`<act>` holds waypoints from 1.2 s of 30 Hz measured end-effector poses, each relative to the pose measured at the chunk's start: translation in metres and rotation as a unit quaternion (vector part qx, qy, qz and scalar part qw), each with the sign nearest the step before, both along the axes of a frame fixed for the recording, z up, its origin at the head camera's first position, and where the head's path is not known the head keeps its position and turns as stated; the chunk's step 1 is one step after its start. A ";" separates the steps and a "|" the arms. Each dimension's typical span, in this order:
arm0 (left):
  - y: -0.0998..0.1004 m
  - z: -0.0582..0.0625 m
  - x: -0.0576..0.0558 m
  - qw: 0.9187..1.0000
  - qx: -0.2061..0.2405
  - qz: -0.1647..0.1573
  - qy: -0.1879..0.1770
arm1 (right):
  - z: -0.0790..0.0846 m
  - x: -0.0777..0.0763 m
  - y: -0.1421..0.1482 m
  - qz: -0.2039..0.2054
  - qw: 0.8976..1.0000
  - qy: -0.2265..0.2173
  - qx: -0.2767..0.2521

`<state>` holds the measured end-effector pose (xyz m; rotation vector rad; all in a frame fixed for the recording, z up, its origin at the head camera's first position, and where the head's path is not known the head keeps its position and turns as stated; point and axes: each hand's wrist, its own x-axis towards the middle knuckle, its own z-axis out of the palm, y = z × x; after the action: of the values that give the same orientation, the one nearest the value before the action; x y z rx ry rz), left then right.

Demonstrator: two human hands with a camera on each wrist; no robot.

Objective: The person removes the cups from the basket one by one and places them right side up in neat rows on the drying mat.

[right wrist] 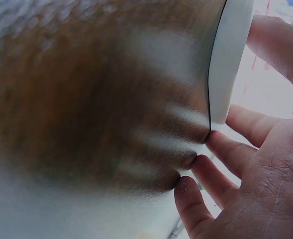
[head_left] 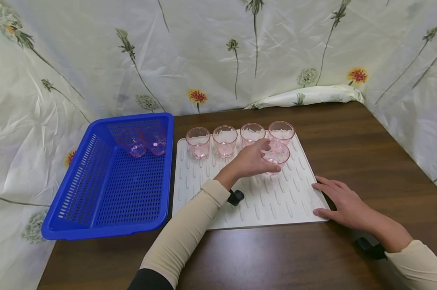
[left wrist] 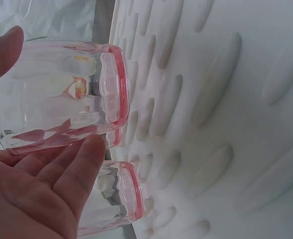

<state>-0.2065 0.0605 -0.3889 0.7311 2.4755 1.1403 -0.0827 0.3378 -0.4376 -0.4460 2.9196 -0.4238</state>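
Observation:
My left hand (head_left: 252, 160) grips a clear pink-tinted drinking glass (head_left: 278, 153) over the right half of the white ribbed drying mat (head_left: 236, 201). In the left wrist view, thumb and fingers span the upright glass (left wrist: 61, 99), its pink base facing the mat; whether it touches the mat I cannot tell. Behind it, several matching glasses (head_left: 198, 143) stand in a row along the mat's back edge. With fingers loosely spread, my right hand (head_left: 347, 203) rests at the mat's right edge. The right wrist view shows its fingertips (right wrist: 186, 186) touching the table beside that edge.
Left of the mat stands a blue perforated plastic basket (head_left: 169, 177), with two pink-tinted glasses (head_left: 156, 141) at its far end. The brown wooden table (head_left: 262, 257) extends in front and to the right. Flower-printed sheeting (head_left: 204, 52) hangs behind.

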 end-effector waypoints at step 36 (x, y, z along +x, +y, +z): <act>-0.004 -0.018 0.008 0.999 0.011 -0.042 -0.002 | -0.002 0.000 0.002 0.006 1.000 0.010 -0.004</act>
<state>-0.1985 0.0567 -0.4065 0.8290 2.4080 1.1390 -0.0825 0.3400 -0.4391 -0.4703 2.9347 -0.4334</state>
